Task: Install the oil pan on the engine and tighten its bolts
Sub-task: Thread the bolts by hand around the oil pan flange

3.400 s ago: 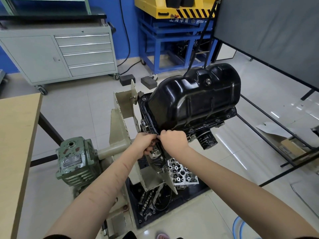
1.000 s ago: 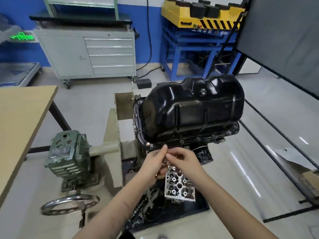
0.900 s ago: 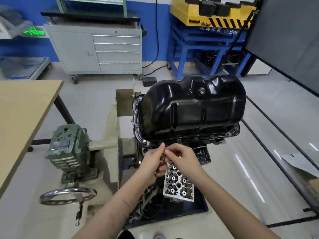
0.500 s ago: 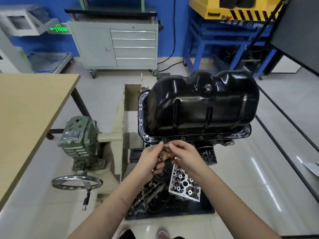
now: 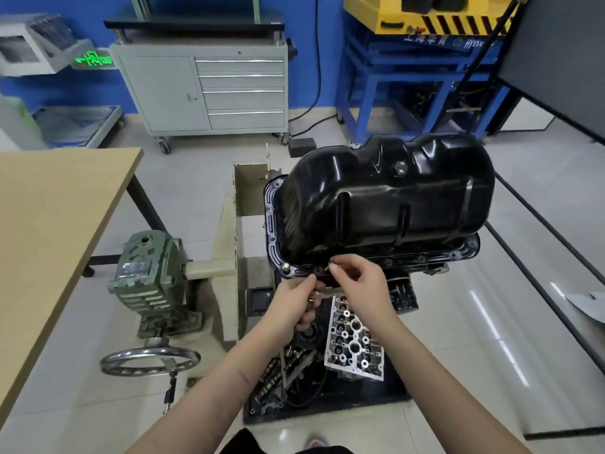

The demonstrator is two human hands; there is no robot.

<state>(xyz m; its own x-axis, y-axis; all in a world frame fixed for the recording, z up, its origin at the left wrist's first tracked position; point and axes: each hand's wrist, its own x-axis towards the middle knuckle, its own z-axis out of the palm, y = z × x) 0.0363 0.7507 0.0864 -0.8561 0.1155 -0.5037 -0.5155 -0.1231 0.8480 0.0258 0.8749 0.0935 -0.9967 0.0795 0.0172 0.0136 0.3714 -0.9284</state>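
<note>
Looking at the big stuff first: the oil pan (image 5: 386, 204) sits upside-down on the engine (image 5: 406, 290), which hangs on the beige stand (image 5: 229, 257), so the pan's flange faces me along its near edge. Compared with a few seconds back, both hands have slid off the near-left corner and moved a bit right along that front flange. One shiny bolt (image 5: 285, 266) now stands in the corner hole, so I'd say that one's started and the next hole is up.

Left hand (image 5: 293, 303) is curled around what look like spare bolts, with something brassy peeking out between the fingers. Right hand (image 5: 360, 286) pinches a small bolt (image 5: 328, 265) by its fingertips, right at the flange edge, just beside a dark hole. Can't tell if the thread has caught yet.

Room-wise: the front flange is open to reach, and several holes further right along it look empty. The wooden table (image 5: 59, 224) is well off to the left, the green gearbox (image 5: 147, 267) and handwheel (image 5: 149, 358) sit low left, and the cylinder head (image 5: 353, 342) lies in the tray below the hands. Nothing crowds the wrists.
</note>
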